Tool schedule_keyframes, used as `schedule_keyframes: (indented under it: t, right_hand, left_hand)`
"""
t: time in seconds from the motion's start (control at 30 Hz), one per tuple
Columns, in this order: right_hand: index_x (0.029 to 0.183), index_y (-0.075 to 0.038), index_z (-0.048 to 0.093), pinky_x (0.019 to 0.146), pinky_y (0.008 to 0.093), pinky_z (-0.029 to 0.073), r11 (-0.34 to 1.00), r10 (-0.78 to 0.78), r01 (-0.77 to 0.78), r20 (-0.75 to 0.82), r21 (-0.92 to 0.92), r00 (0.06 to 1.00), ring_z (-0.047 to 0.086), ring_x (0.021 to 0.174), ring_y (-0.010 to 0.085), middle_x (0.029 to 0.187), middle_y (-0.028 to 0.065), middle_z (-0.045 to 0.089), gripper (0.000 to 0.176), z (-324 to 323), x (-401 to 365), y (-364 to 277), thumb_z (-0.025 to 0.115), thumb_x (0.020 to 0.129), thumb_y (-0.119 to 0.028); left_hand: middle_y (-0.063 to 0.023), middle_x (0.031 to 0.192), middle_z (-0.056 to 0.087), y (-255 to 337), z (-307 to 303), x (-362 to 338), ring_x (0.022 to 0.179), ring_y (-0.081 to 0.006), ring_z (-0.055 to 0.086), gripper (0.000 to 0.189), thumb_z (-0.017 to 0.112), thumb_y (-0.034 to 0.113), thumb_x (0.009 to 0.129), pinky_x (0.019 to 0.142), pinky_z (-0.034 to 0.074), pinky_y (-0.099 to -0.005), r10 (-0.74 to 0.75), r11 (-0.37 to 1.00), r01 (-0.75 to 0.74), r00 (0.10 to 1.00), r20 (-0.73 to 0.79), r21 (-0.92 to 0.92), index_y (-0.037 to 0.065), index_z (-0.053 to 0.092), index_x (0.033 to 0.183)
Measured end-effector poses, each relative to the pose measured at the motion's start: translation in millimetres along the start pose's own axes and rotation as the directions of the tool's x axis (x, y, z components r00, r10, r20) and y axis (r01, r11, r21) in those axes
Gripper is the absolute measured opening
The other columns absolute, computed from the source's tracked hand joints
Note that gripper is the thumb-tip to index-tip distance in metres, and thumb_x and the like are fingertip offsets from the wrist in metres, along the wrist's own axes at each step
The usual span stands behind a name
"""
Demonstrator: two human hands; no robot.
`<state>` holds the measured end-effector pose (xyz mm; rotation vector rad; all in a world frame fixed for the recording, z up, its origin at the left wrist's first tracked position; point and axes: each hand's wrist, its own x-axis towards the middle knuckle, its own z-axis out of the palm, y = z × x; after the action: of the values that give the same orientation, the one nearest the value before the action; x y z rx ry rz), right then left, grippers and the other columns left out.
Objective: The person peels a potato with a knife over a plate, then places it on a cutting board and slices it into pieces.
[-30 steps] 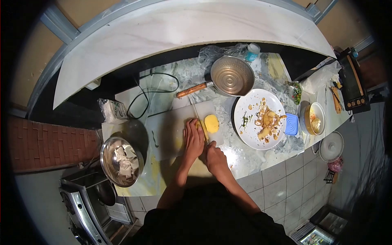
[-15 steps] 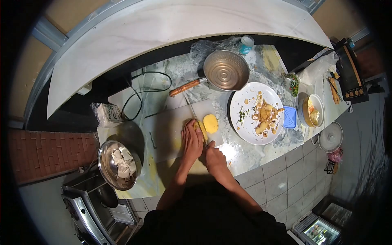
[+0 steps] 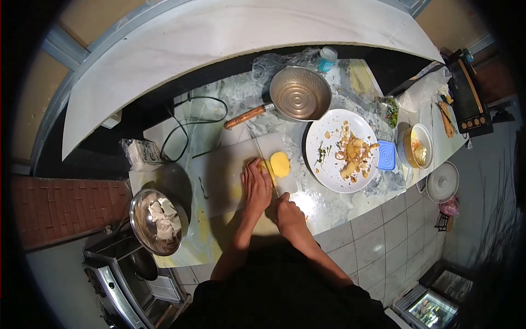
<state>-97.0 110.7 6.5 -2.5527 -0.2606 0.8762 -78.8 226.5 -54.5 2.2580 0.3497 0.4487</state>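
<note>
At the surface's left near corner stands a steel bowl [image 3: 159,220] of pale pieces. On the cutting board [image 3: 224,170] at mid-surface, my left hand [image 3: 256,186] lies flat, fingers together, pressing down a yellow food piece [image 3: 280,163] by the board's right edge. My right hand [image 3: 287,214], at the board's near edge, has its fingers clamped on a knife [image 3: 272,181]. Right of the board sits a white plate [image 3: 323,140] of peelings.

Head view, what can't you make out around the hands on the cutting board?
Knife: head view; handle hidden inside the right hand, blade too thin to trace.
Left hand grip: head view; its fingers cover the near part of the yellow piece.
Packet label: head view; too small and blurred.
Bowl contents, far right: too small.
</note>
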Motion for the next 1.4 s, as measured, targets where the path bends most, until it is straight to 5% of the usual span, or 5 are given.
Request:
schedule_keyframes:
  t: [0.33, 0.53, 0.63, 1.13, 1.4]
  right_hand:
    - [0.105, 0.007, 0.040, 0.071, 0.0515, 0.051, 0.994, -0.077, 0.082, -0.073, 0.073, 0.994, 0.063, 0.081, 0.0461, 0.085, 0.0309, 0.062, 0.024, 22.3, 27.6, 21.4, 0.048, 0.088, -0.008]
    - [0.096, 0.008, 0.042, 0.065, 0.0520, 0.050, 0.977, -0.128, 0.151, -0.151, 0.152, 0.980, 0.061, 0.072, 0.0471, 0.073, 0.0304, 0.061, 0.028, 26.0, 21.6, 23.1, 0.050, 0.091, -0.018]
    - [0.094, 0.008, 0.041, 0.065, 0.0520, 0.050, 0.990, -0.046, 0.060, -0.109, 0.131, 0.993, 0.061, 0.072, 0.0472, 0.073, 0.0299, 0.061, 0.030, 33.1, 15.5, 25.7, 0.048, 0.092, -0.021]
    - [0.095, 0.003, 0.041, 0.065, 0.0491, 0.053, 0.989, -0.148, 0.144, -0.176, -0.034, 0.973, 0.065, 0.071, 0.0425, 0.073, 0.0269, 0.063, 0.022, 33.5, 25.3, 27.0, 0.050, 0.089, -0.016]
    - [0.097, 0.006, 0.045, 0.064, 0.0552, 0.049, 0.972, -0.178, 0.206, -0.225, 0.111, 0.958, 0.060, 0.068, 0.0497, 0.070, 0.0324, 0.059, 0.034, 30.5, 20.8, 33.4, 0.043, 0.095, -0.027]
  left_hand:
    - [-0.0251, 0.112, 0.050, 1.9, 2.0, 1.1, 0.103, -0.0391, 0.049, 0.033, 0.040, 0.014, 0.093, 0.088, 0.034, -0.0476, 0.002, 1.000, -0.002, 1.000, 0.010, -0.031, -0.004, 0.041, 0.120]
    - [-0.0249, 0.110, 0.051, 1.3, 3.7, 4.0, 0.100, -0.0395, 0.050, 0.032, 0.041, 0.013, 0.092, 0.087, 0.035, -0.0480, 0.035, 0.999, -0.035, 0.999, -0.024, 0.015, -0.004, 0.042, 0.119]
    - [-0.0250, 0.109, 0.052, 0.2, 4.5, 1.6, 0.100, -0.0400, 0.050, 0.032, 0.041, 0.013, 0.091, 0.087, 0.035, -0.0481, 0.023, 1.000, -0.023, 1.000, -0.012, 0.005, -0.004, 0.043, 0.118]
    - [-0.0245, 0.106, 0.054, -7.5, -1.1, 3.9, 0.098, -0.0407, 0.053, 0.027, 0.040, 0.013, 0.094, 0.087, 0.039, -0.0475, 0.078, 0.997, -0.079, 0.996, -0.045, -0.023, -0.002, 0.045, 0.116]
    - [-0.0234, 0.108, 0.054, -8.9, -3.6, 5.1, 0.101, -0.0406, 0.052, 0.027, 0.041, 0.014, 0.095, 0.088, 0.039, -0.0466, 0.074, 0.995, -0.076, 0.997, -0.019, -0.068, -0.001, 0.046, 0.117]
